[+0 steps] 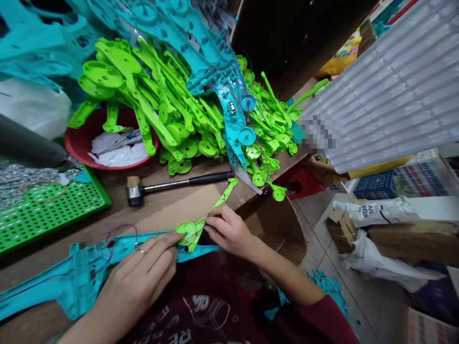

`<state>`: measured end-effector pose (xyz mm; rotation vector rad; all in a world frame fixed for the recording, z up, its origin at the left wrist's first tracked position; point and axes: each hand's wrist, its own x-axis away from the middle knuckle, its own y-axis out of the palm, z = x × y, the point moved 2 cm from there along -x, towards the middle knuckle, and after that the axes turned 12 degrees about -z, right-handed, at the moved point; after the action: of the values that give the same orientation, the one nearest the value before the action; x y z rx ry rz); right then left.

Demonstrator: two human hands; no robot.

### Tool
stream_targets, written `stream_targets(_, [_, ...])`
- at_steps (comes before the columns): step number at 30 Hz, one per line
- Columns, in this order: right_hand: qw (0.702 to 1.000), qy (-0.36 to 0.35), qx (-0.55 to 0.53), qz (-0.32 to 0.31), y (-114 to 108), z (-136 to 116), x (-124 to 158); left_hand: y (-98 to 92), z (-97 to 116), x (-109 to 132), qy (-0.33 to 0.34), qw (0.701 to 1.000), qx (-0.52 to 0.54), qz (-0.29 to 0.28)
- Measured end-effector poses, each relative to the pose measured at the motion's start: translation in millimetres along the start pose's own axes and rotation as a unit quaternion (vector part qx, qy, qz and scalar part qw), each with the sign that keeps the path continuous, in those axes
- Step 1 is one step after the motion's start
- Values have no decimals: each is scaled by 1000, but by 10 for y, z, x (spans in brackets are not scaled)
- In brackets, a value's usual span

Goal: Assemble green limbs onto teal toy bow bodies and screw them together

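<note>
At the table's left edge lies a green perforated tray (46, 210). Behind it stands a red bowl (77, 141) with white scraps inside. Along the near edge a long teal frame (71, 272) lies flat, thin red and purple wires looping over it.

The left hand (143, 277) rests on this frame, a ring on one finger. Its fingertips are closed on the round disc end of a green arm piece (195, 228). This piece lies near the near edge, over the right end of the teal frame, and its slim end points up and to the right. The right hand (229, 231) pinches the same piece just beside the disc, fingers curled around its narrow stem.

Behind the hands, a hammer (172, 184) lies on its side across the middle of the table, head to the left, beside a sheet of cardboard (186, 205). Toward the far edge a heap of green parts (172, 110) spreads wide, with another teal part (222, 91) on top.

Past the table's right edge, a grey ribbed sheet (387, 81) leans, and white sacks (373, 215) lie on the floor.
</note>
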<state>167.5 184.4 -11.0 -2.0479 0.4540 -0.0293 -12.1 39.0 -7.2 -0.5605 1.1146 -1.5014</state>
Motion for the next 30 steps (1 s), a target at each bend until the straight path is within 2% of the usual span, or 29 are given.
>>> stream_targets(2, [1000, -10, 16, -21, 31, 25, 5, -29, -10, -11, -4, 1000, 19, 10])
stream_targets(6, [999, 23, 6, -28, 73, 32, -30, -42, -43, -28, -31, 998, 51, 11])
stream_targets(12, [987, 121, 82, -74, 91, -98, -155, 39, -25, -53, 28, 999, -16, -43])
stream_targets(20, [989, 20, 105, -100, 70, 43, -193, 74, -89, -20, 47, 996, -70, -37])
stream_targets(25, [990, 79, 75, -85, 78, 0, -239, 109, -198, 59, 93, 991, -77, -50])
stream_targets(28, [985, 101, 93, -103, 71, -30, -322, 115, -196, 45, 84, 990, -95, -68])
stream_targets(30, [986, 78, 89, -115, 72, -20, -361, 103, -156, 0, 60, 988, -112, -91])
